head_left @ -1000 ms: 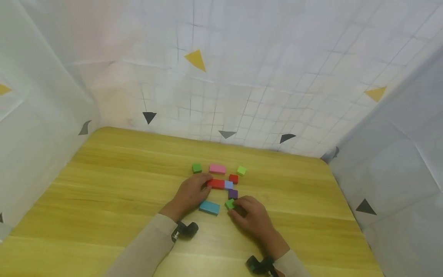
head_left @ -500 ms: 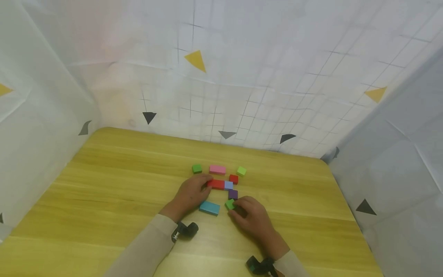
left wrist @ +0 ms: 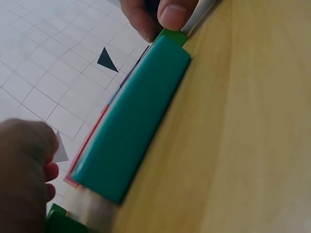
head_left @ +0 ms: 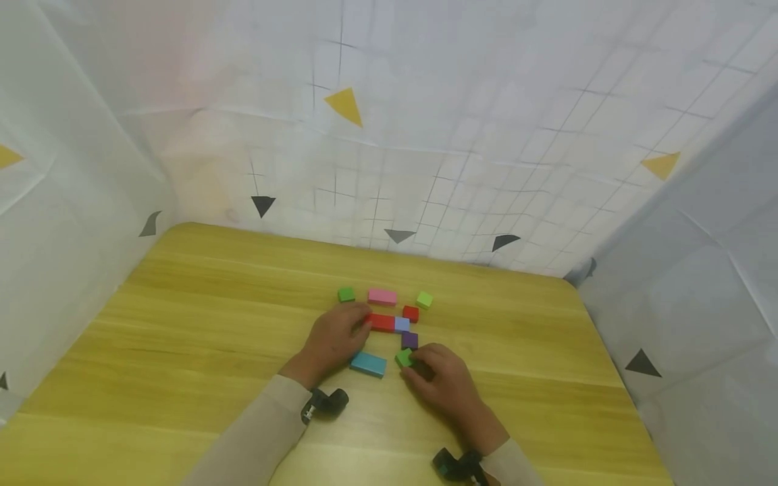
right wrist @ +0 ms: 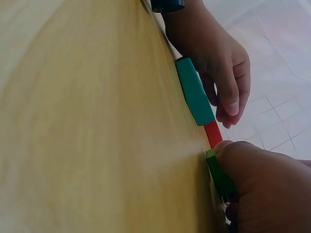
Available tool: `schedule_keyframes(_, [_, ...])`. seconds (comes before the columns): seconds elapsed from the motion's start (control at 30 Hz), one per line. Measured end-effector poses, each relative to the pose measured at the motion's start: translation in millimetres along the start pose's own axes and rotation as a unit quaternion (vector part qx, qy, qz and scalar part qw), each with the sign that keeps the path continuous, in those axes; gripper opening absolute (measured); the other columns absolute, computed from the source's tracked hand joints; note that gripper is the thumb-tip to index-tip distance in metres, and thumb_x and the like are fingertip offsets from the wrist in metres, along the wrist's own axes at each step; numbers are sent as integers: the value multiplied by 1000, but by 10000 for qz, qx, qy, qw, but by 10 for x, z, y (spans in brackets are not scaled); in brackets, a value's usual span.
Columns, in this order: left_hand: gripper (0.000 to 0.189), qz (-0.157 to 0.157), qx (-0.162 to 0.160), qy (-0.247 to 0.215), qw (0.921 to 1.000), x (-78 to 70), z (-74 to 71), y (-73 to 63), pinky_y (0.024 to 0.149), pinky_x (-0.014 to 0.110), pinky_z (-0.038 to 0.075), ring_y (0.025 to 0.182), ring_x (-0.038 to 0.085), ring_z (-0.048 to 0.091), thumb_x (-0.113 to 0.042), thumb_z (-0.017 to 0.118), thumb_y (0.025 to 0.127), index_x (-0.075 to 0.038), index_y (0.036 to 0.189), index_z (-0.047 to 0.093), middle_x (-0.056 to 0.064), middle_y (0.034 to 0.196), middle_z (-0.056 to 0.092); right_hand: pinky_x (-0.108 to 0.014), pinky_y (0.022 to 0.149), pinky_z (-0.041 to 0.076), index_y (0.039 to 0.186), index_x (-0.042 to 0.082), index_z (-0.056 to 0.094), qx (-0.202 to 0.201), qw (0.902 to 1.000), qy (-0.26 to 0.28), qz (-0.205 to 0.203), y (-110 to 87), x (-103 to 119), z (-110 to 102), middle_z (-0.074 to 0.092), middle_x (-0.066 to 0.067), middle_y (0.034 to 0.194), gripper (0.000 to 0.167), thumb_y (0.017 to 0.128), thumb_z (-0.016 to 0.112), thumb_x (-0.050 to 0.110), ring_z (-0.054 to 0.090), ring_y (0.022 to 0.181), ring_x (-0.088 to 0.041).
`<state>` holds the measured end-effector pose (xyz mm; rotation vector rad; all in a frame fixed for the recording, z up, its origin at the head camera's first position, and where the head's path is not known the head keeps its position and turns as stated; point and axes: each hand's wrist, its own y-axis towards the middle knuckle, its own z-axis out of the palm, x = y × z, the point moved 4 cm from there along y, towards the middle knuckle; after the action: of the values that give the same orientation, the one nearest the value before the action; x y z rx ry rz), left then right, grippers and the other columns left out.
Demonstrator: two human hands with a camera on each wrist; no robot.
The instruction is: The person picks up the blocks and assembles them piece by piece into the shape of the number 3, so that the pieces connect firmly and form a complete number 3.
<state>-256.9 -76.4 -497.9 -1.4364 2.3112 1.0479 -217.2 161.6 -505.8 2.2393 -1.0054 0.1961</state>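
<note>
My right hand (head_left: 446, 381) pinches a small green block (head_left: 404, 358) between thumb and fingers at the front of the group. In the right wrist view, its thumb lies on the green block (right wrist: 219, 172). My left hand (head_left: 334, 341) is at the left end of a long red block (head_left: 382, 323), its fingers loosely bent. From the right wrist, the left hand (right wrist: 226, 73) appears slightly raised behind the teal block (right wrist: 195, 92). A light blue block (head_left: 402, 325) adjoins the red one, and a purple block (head_left: 410, 340) sits just in front.
Behind these lie a dark green block (head_left: 346, 295), a pink block (head_left: 381, 297), a lime block (head_left: 424, 300) and a small red block (head_left: 410, 314). A teal block (head_left: 368, 364) lies between the hands. White patterned sheets (head_left: 425, 135) enclose the wooden table (head_left: 213, 304).
</note>
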Motion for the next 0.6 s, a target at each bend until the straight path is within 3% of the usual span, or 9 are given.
schedule_keyframes(0.23, [26,525,-454,255,9973,-29,-34,-13,102,35,51,118,18,61,-26,62,96,-9,113,71,5,119,70,-30,80,58,100,16,73,66,9999,4,104,11,10,-6,69,8,100,25,84,80,34,65,92,-8])
schedule_keyframes(0.37, [20,775,-578,293,9949,-85,-54,-22,94,32,55,109,17,63,-24,62,95,-10,105,71,2,111,71,-29,80,58,98,16,73,-30,10000,-25,43,19,21,-14,69,9,99,25,82,82,32,65,92,-7])
schedule_keyframes(0.6, [11,986,-365,269,9941,-192,-41,-74,82,26,57,92,10,64,-24,63,93,-15,92,70,-6,95,70,-29,79,58,98,15,73,-23,10000,33,25,14,17,-18,69,7,99,24,82,82,29,65,91,-9])
